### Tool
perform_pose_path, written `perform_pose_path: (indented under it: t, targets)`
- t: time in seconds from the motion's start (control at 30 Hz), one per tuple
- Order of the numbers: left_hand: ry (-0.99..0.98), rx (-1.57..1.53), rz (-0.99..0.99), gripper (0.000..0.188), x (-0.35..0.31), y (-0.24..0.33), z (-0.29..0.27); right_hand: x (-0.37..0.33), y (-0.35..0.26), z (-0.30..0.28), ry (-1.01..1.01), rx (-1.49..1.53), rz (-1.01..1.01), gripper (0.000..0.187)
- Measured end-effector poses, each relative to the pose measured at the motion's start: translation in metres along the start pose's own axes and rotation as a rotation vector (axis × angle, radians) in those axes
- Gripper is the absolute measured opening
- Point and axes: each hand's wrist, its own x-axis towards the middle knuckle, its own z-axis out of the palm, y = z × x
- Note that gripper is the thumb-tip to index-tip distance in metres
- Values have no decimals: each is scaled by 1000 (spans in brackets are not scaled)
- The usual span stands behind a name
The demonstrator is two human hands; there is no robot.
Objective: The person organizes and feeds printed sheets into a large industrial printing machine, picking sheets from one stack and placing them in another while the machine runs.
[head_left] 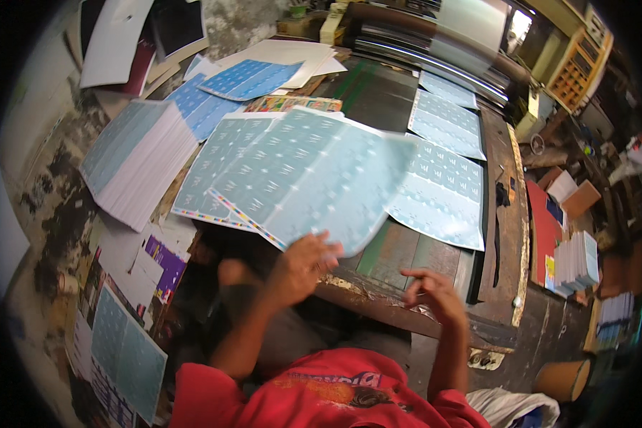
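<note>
My left hand (303, 265) grips the near edge of a large pale blue printed sheet (314, 178) and holds it lifted and tilted above the dark wooden bench (406, 250). Under it lies another pale blue sheet (217, 167) with a coloured strip along its edge. My right hand (435, 292) hovers over the bench's front edge with fingers loosely curled and nothing in them. More pale blue sheets (446, 192) lie flat on the bench to the right, one behind the other.
A thick stack of printed sheets (139, 160) sits to the left, with blue sheets (246, 78) and white paper behind it. Loose prints (125, 349) lie on the floor at lower left. Red and white packs (571, 260) stand at right. A brown cylinder (563, 378) stands at lower right.
</note>
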Motion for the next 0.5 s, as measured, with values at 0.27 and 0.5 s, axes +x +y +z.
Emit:
perform_pose_path:
  t: [0.27,0.5]
  targets:
    - [-175,259,195,44,-5,18,1,-10,115,10,388,612,238,36]
    - [163,473,-81,65,16,-43,-12,-62,173,32,535,665,351,46]
